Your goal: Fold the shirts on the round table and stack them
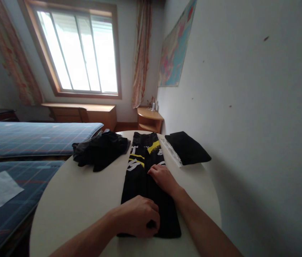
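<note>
One black garment [141, 184] with white and yellow print runs from the table's [86, 200] far edge toward the near one, already pretty flat and narrow. Looks partway to me, no crosswise fold visible yet. Right hand [164, 179] rests on it, fingers bent; left hand [141, 216] is curled at the near end. Can't tell if either pinches cloth. Rumpled dark clothes [99, 148] sit by the left edge, folded black cloth [188, 146] by the right, wall [252, 150] crowding that side.

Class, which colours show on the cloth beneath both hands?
The cloth: mostly black, with white and yellow; head view.
</note>
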`<state>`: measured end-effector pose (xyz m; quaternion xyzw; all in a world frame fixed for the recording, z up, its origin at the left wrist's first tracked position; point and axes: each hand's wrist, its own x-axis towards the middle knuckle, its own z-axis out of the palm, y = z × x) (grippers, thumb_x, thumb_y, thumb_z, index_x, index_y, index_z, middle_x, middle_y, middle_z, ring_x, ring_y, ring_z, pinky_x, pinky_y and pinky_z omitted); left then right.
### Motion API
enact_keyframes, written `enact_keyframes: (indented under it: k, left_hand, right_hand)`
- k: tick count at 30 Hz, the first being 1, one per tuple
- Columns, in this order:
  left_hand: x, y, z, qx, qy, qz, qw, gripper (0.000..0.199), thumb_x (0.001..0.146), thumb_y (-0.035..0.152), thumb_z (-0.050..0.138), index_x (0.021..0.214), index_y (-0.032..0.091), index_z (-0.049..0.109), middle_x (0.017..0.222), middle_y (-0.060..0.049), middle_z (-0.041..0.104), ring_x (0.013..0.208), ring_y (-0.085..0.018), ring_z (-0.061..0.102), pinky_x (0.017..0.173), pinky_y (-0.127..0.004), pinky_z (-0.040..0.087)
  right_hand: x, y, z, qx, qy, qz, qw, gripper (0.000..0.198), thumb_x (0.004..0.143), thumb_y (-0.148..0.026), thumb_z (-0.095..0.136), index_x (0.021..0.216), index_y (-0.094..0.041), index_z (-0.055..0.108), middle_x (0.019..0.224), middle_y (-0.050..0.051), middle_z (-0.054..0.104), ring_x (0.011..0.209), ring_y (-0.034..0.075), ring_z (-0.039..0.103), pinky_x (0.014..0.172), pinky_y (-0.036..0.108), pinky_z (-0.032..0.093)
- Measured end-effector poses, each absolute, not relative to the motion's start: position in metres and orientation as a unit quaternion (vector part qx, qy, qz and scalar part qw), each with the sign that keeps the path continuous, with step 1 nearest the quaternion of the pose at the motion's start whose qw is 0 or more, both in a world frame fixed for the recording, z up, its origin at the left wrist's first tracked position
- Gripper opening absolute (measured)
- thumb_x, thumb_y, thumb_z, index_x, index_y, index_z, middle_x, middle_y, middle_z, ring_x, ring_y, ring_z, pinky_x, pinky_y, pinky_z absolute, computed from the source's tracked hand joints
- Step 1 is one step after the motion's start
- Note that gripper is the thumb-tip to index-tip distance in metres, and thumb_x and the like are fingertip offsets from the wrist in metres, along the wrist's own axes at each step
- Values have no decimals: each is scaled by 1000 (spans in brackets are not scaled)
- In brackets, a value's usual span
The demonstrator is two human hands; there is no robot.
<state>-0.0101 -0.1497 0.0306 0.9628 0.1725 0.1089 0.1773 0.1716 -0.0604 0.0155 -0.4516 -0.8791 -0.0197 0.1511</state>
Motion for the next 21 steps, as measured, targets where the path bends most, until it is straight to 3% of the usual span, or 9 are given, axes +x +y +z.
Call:
enact_keyframes:
  k: [9,13,16,21]
  left_hand:
    - [-14,-148,42,943,171,116,259,1,81,23,70,81,23,71,79,2,70,73,-13,65,68,-20,47]
    - [-41,-124,47,912,284,164,246,10,87,26,63,89,21,72,88,0,69,78,-13,63,72,-21,47]
    - [-57,-107,43,900,344,155,219,10,84,22,64,91,21,71,89,0,68,79,-13,62,72,-21,46]
    - [-61,-100,34,892,352,110,260,20,75,25,74,95,22,73,92,1,69,75,-12,62,68,-20,45]
  right_hand:
    - [173,-61,12,-427,-882,43,193,17,97,-20,54,104,-22,69,109,5,68,103,20,60,95,33,43]
    - [176,-62,9,-411,-881,70,225,20,94,-21,57,111,-22,68,111,5,67,107,21,59,99,35,43]
    - [177,-63,9,-401,-883,79,231,19,93,-20,58,107,-22,69,110,5,67,107,20,59,98,34,44]
    - [178,-64,11,-389,-887,89,232,18,90,-17,59,103,-22,71,108,5,68,104,20,59,97,33,45]
